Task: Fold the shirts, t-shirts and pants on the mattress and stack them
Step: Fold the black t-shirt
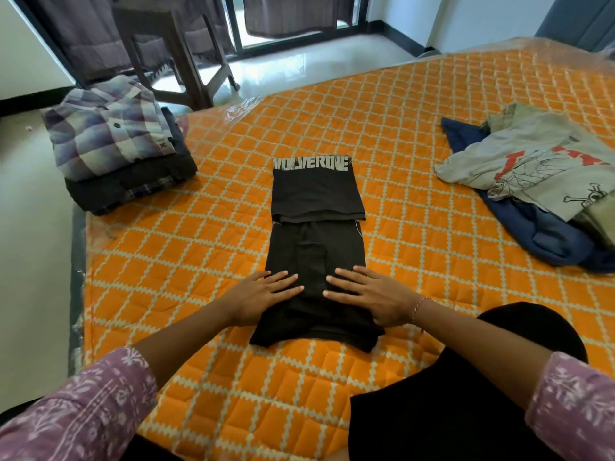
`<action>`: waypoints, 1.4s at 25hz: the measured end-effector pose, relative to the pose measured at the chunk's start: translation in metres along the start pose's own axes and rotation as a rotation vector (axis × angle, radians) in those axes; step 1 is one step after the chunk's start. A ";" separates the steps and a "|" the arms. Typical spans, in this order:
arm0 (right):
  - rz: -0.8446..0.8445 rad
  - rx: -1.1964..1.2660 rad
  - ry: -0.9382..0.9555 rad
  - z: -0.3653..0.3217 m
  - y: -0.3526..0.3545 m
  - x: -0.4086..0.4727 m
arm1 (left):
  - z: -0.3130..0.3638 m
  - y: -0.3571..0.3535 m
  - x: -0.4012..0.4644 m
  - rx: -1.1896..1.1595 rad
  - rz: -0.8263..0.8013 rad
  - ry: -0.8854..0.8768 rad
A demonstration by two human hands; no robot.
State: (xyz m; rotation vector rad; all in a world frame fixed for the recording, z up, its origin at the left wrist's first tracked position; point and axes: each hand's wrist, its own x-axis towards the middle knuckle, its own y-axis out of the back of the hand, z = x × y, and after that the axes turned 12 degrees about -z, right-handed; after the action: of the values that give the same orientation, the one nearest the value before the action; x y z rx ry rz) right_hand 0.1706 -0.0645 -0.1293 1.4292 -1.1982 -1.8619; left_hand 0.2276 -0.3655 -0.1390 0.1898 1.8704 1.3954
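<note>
Pressing flat on the near end of a black t-shirt (pixel 316 241) with both palms, left hand (pixel 263 296) and right hand (pixel 369 296) spread with fingers straight, gripping nothing. Lying lengthwise mid-mattress (pixel 416 134), far end folded back, showing white lettering. Sitting at the far-left corner: a folded stack (pixel 116 144) topped with plaid. Lying unfolded at right: a loose heap (pixel 532 181).

A bedroom in a home

An orange quilted mattress (pixel 416 104) is filling the room; beyond its far edge a glossy tiled floor (pixel 299 58) is reflecting light from a glass sliding door (pixel 293 15), where dark curtains (pixel 83 31) are hanging behind a wooden chair (pixel 173 58).
</note>
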 end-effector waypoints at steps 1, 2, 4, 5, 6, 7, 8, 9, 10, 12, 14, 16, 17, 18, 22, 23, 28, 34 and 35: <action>-0.070 0.088 0.005 -0.003 0.012 0.002 | 0.002 0.007 -0.003 -0.052 -0.098 0.010; -0.124 0.233 -0.018 -0.006 0.023 0.002 | 0.003 0.012 -0.004 -0.137 -0.183 -0.007; -0.162 0.618 -0.069 -0.011 0.037 -0.002 | 0.003 0.026 -0.007 -0.378 -0.281 -0.069; -0.165 0.833 -0.057 -0.013 0.042 -0.008 | 0.004 0.033 -0.013 -0.601 -0.341 -0.110; -0.188 1.046 -0.034 -0.013 0.048 -0.015 | 0.004 0.039 -0.019 -0.844 -0.406 -0.146; -0.226 1.241 -0.042 -0.011 0.054 -0.023 | 0.004 0.050 -0.028 -1.047 -0.459 -0.187; -0.270 1.418 -0.081 -0.006 0.063 -0.032 | 0.002 0.063 -0.037 -1.200 -0.480 -0.238; -0.284 1.582 -0.131 0.002 0.072 -0.037 | -0.004 0.077 -0.042 -1.293 -0.478 -0.265; -0.267 1.729 -0.159 0.012 0.083 -0.039 | -0.011 0.090 -0.044 -1.376 -0.438 -0.244; -0.141 1.923 -0.195 0.045 0.100 -0.032 | -0.033 0.110 -0.032 -1.660 -0.226 -0.103; 0.053 2.052 -0.257 0.080 0.110 -0.012 | -0.062 0.116 -0.001 -2.001 -0.012 0.063; 0.298 2.191 -0.314 0.107 0.108 0.017 | -0.083 0.111 0.037 -2.190 0.118 0.194; 0.413 2.265 -0.361 0.113 0.100 0.030 | -0.083 0.105 0.054 -2.265 0.146 0.272; 0.508 2.306 -0.452 0.116 0.086 0.042 | -0.080 0.096 0.068 -2.318 0.178 0.373; 0.746 2.172 -1.002 0.088 0.028 0.060 | -0.058 0.065 0.099 -2.249 0.429 0.718; 0.745 2.086 -1.048 0.085 0.024 0.064 | -0.061 0.064 0.105 -2.200 0.460 0.740; 0.791 1.958 -1.006 0.116 0.035 0.095 | -0.091 0.077 0.127 -2.092 0.580 0.745; 0.740 1.622 -1.042 0.120 0.024 0.088 | -0.101 0.073 0.133 -1.734 0.596 0.794; 0.748 1.524 -1.120 0.111 0.025 0.087 | -0.097 0.072 0.133 -1.707 0.618 0.890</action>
State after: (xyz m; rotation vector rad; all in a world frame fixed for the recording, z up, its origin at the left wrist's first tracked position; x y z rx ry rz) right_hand 0.0353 -0.1086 -0.1444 -0.0798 -3.4196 -0.8900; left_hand 0.0500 -0.3393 -0.1332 -0.8855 0.4340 3.3119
